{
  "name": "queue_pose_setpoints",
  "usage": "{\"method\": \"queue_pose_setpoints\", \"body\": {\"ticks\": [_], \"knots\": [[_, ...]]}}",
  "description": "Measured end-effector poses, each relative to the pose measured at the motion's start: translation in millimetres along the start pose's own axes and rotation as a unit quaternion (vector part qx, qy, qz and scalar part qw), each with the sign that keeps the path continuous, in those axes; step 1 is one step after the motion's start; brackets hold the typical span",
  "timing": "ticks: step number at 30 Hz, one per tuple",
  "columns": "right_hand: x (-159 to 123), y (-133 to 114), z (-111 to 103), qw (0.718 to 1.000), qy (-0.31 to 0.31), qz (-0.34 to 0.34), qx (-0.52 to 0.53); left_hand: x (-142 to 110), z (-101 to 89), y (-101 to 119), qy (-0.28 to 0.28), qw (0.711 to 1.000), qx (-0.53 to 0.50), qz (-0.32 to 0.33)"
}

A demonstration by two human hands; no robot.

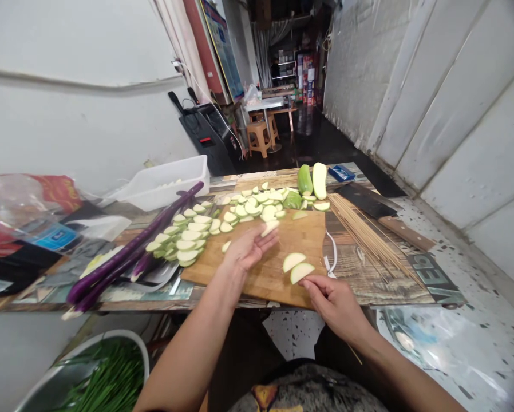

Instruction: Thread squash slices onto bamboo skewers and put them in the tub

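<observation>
My right hand point(335, 300) grips a thin bamboo skewer point(355, 353), whose tail sticks out below the palm. Two pale green-edged zucchini slices point(302, 273) sit one behind the other at the skewer's front end, over the cutting board point(257, 274). Over the board's left part, my left hand point(249, 247) holds another zucchini slice point(269, 228) between thumb and fingers. Many more slices lie heaped along the board's far edge and in a stack point(192, 240) at its left. Halved zucchini point(319, 181) rest behind the board.
Loose skewers point(368, 234) lie right of the board, beside a cleaver point(405, 232) and a blue box point(341, 173). Long purple eggplants point(132, 246) and a white plastic bin point(166, 186) are at left. A metal bowl of greens point(143, 349) stands below the table's front left edge.
</observation>
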State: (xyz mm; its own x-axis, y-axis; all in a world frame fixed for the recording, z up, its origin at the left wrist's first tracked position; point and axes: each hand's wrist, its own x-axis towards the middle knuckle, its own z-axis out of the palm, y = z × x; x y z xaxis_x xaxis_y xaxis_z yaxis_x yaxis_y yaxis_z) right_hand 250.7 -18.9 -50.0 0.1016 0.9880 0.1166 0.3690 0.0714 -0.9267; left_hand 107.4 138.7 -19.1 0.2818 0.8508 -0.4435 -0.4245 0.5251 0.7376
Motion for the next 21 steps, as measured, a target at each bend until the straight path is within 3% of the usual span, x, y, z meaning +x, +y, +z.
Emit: {"method": "queue_pose_setpoints", "body": {"ticks": [11,21], "knots": [[0.5,-2.4,-1.3,1.000,-0.006,0.004,-0.012,-5.2,3.4,2.9,0.007,0.999,0.040,0.017],[2.6,0.1,-0.6,1.000,-0.009,0.002,-0.013,-6.3,2.6,3.1,-0.026,0.996,0.084,0.008]]}}
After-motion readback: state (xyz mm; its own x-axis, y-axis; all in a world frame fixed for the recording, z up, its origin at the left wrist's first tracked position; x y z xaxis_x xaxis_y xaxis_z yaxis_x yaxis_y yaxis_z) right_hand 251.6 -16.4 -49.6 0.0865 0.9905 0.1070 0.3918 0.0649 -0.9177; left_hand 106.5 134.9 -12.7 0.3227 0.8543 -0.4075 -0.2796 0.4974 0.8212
